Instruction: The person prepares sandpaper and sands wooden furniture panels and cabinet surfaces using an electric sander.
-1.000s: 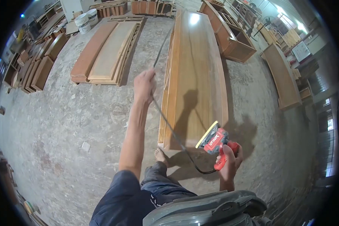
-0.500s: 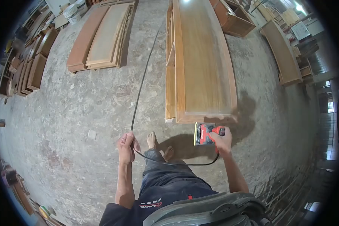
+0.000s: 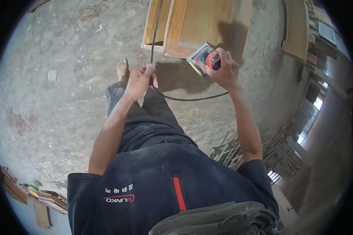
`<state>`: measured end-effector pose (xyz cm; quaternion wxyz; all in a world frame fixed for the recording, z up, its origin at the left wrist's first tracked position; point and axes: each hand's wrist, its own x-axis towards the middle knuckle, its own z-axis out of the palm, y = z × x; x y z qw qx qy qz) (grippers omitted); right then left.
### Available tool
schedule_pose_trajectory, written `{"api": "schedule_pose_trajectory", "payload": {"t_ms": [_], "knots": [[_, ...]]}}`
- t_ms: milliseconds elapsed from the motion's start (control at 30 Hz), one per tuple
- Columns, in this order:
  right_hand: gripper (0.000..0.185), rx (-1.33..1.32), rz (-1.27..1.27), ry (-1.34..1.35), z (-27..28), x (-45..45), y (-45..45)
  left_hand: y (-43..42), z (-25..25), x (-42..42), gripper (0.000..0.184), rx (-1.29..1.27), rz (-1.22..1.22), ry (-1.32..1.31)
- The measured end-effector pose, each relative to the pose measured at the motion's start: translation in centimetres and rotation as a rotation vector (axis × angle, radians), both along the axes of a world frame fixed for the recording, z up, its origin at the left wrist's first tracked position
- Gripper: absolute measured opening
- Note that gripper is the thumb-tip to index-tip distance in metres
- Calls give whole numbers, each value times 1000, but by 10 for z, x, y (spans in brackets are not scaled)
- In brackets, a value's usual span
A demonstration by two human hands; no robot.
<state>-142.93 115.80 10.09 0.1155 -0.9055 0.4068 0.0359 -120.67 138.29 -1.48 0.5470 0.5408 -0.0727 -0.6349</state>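
Observation:
My right hand (image 3: 226, 72) is wrapped around the red and black body of an electric sander (image 3: 207, 60). The sander is tilted, its flat pad with a yellow edge facing down to the left. It overlaps the near end of a wooden cabinet (image 3: 198, 25) in view; whether they touch I cannot tell. A black power cord (image 3: 194, 99) hangs in a loop between my hands. My left hand (image 3: 140, 80) is closed on this cord in front of my legs, and from there the cord runs up past the cabinet's left corner.
Concrete floor (image 3: 66, 102) surrounds my bare foot (image 3: 122, 67). Another wooden piece (image 3: 295, 31) stands at the upper right. Thin wood strips (image 3: 280, 152) lie in a heap behind my right arm. Wooden boards (image 3: 53, 200) are at the lower left.
My view has tipped down toward my body, so the cabinet sits higher in frame and the stacked panels are gone. The sander is now more tilted, and my hands are closer together.

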Motion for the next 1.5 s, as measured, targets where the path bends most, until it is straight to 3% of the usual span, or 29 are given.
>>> {"api": "schedule_pose_trajectory", "payload": {"t_ms": [333, 400, 533, 600, 667, 733, 800, 867, 1033, 1100, 1167, 1233, 1300, 1333, 1400, 1500], "knots": [[67, 131, 440, -6, -24, 41, 16, 7, -11, -24, 34, 32, 328, -160], [66, 119, 439, -11, -26, 40, 9, -9, 0, -14, 31, 28, 526, -140], [61, 113, 280, 79, -16, 1, -8, -53, 11, 33, 21, -25, 697, 16], [58, 99, 173, 116, -3, -22, -16, -91, 9, 53, 19, -81, 596, -22], [56, 131, 80, 190, 7, -45, -21, -139, 1, 77, 16, -127, 662, 49], [59, 217, -97, 97, 14, -67, -18, -193, -4, 112, 18, -199, 708, 113], [57, 91, -113, 11, -10, -106, -12, -243, 17, 156, 22, -271, 742, 100], [56, 113, -244, 32, -2, -105, 3, -291, 38, 211, 24, -285, 737, 49], [51, 108, -489, 9, 19, -53, 54, -371, 128, 381, 25, -371, 790, -134], [50, 112, -562, -35, 27, -4, 54, -360, 181, 443, 19, -293, 671, -313], [47, 196, -602, -159, 38, 47, 59, -363, 187, 529, 15, -349, 680, -692], [47, 173, -561, -210, 43, 98, 56, -316, 267, 548, 14, -417, 791, -647], [46, 145, -485, -322, 55, 148, 45, -285, 259, 636, 13, -654, 850, -533], [46, 143, -484, -327, 58, 165, 38, -266, 271, 652, 12, -753, 1006, -373], [47, 149, -448, -394, 63, 187, 31, -224, 256, 693, 24, -801, 1014, -368], [48, 136, -402, -386, 64, 209, 16, -186, 245, 665, 30, -692, 1065, -446]]}}
